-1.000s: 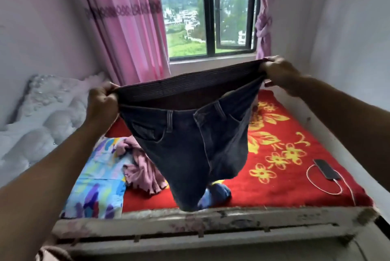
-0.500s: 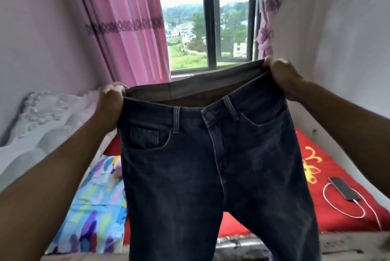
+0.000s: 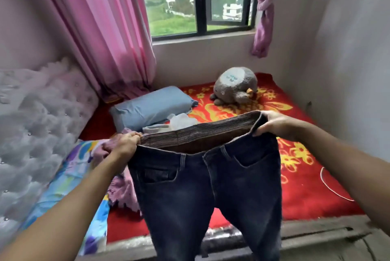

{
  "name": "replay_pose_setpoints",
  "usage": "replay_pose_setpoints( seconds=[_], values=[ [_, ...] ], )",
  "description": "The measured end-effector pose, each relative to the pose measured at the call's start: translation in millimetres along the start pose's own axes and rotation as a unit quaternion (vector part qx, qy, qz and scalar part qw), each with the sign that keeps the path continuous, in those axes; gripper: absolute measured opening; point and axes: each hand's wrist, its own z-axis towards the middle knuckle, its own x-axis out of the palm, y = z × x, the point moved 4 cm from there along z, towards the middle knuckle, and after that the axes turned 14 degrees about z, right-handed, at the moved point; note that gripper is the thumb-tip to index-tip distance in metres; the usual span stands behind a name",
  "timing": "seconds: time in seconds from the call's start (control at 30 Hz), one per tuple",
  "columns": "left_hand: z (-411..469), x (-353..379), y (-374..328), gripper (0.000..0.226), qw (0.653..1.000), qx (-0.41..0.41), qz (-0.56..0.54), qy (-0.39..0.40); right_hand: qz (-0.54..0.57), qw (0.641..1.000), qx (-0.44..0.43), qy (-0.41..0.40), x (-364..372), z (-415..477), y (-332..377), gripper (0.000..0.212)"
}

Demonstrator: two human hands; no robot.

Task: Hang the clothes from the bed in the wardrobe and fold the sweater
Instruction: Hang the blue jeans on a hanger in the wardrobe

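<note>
A pair of dark blue jeans (image 3: 206,187) hangs upright in front of me above the foot of the bed, its legs dropping out of the frame. My left hand (image 3: 124,144) grips the left end of the waistband and my right hand (image 3: 272,122) grips the right end, stretching it wide. A crumpled pink-purple garment (image 3: 122,191) lies on the red flowered bedspread (image 3: 306,176) behind the jeans, partly hidden by them. A pale grey garment (image 3: 179,121) lies just beyond the waistband.
A blue pillow (image 3: 147,106) and a grey plush toy (image 3: 236,85) sit toward the window. A colourful sheet (image 3: 63,182) lies along the padded white headboard (image 3: 38,125) on the left. A white cable (image 3: 329,184) lies at the right. Pink curtains (image 3: 101,24) flank the window.
The jeans and both hands have come down from in front of the window to above the bed. The view has tilted down, showing the pillow and plush toy.
</note>
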Motion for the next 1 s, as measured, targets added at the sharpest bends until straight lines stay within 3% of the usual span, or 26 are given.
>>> replay_pose_setpoints(
  seconds=[0.2,0.5,0.67,0.73,0.8,0.9,1.0],
  values=[
    [85,79,24,0.04,0.996,-0.085,-0.015,0.031,0.043,0.998,0.034,-0.038,-40,122,-57,0.031],
    [218,189,34,0.022,0.98,-0.194,-0.02,-0.033,0.064,0.985,0.11,-0.114,-75,304,-155,0.008],
    [282,246,79,0.009,0.972,-0.229,0.022,-0.057,0.036,0.978,0.14,-0.152,-68,385,-225,0.015],
    [303,269,95,0.015,0.967,-0.238,0.045,-0.082,0.025,0.977,0.135,-0.165,-66,414,-253,0.015],
    [316,293,103,0.02,0.965,-0.229,0.088,-0.094,0.012,0.974,0.143,-0.174,-65,435,-283,0.031],
    [313,342,108,0.017,0.969,-0.196,0.148,-0.031,0.01,0.962,0.196,-0.191,-71,435,-340,0.055],
    [298,395,111,0.018,0.964,-0.149,0.214,0.051,-0.008,0.941,0.272,-0.203,-84,399,-403,0.05]
  ],
)
